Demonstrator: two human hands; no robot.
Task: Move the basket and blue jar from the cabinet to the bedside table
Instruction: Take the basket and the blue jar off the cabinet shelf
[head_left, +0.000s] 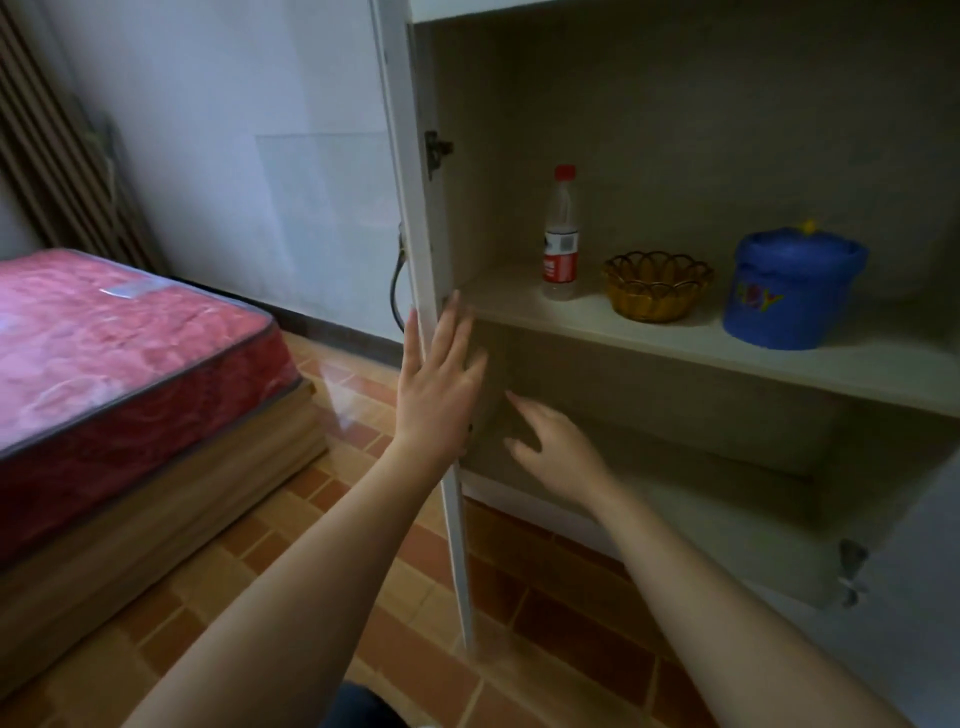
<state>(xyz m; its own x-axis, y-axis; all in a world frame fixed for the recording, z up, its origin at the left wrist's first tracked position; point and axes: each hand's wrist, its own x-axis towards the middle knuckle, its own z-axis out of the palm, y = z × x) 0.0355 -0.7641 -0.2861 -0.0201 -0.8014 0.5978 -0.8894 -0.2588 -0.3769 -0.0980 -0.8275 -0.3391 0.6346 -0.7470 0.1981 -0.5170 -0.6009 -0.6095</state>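
Against the cabinet door (415, 156), left hand (441, 384) fingers (456, 317) spread flat, empty.

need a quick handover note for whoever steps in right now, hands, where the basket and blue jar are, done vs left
Left hand: open, empty, flat against the edge of the open cabinet door.
Right hand: open, empty, fingers spread, in front of the lower compartment.
Basket and blue jar: both on the cabinet shelf, basket between a water bottle and the jar, apart from each.
Done: cabinet opened.
Left: grasp both items and carry them to the bedside table, which is not in view.
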